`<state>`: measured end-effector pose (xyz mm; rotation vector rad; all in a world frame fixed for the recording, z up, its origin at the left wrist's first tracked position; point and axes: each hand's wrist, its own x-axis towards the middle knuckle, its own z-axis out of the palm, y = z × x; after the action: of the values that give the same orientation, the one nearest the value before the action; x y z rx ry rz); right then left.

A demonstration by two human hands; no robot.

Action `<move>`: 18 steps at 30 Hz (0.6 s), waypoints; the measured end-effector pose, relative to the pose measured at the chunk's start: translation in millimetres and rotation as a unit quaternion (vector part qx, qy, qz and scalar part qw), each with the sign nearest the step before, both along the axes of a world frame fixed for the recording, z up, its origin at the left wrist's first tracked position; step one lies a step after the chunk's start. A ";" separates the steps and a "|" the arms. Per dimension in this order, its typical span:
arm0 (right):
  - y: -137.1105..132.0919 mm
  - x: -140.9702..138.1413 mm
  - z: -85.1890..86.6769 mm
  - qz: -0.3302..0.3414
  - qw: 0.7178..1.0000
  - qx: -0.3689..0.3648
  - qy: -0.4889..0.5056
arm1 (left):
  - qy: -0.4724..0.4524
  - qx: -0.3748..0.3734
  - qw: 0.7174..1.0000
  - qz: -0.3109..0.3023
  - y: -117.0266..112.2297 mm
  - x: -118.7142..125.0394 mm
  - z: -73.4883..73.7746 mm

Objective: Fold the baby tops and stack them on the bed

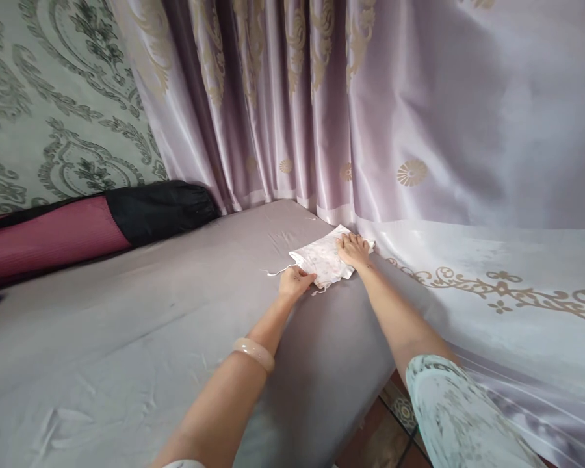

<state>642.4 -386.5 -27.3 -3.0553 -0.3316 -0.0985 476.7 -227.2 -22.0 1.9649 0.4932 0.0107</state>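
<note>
On small white floral folded cloth (322, 259), right hand (353, 250) flat, fingers apart; left hand (296, 283) fingers clamp its near edge. Just beyond fingertips, grey mattress (151, 325) corner: hard push may slide cloth off.

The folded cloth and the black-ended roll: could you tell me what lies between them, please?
Head view: only bare grey bedsheet between the folded cloth and the black-ended roll, plus a thin white string.

wall: damask wallpaper (39, 97) | window: lilac curtain (370, 97) | bed: grey sheet (102, 325) | floor: tiles (390, 422)
</note>
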 end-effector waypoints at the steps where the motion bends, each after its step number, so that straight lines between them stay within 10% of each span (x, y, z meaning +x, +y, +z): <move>1: -0.4 -0.3 0.3 0.003 1.000 0.004 -0.003 | -0.002 0.001 1.000 -0.007 1.0 -3.6 -0.1; 11: 13.8 -22.6 20.0 0.034 0.999 0.035 0.010 | -0.004 -0.092 0.994 -0.051 56.4 -83.8 -0.8; 18: 66.5 -77.0 22.1 0.232 0.972 0.027 0.030 | 0.018 -0.076 0.996 -0.033 95.2 -132.6 8.5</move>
<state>565.4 -320.1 -5.3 -2.8302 -1.0025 0.0108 344.1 -132.1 -13.5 1.8345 0.4396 -0.1011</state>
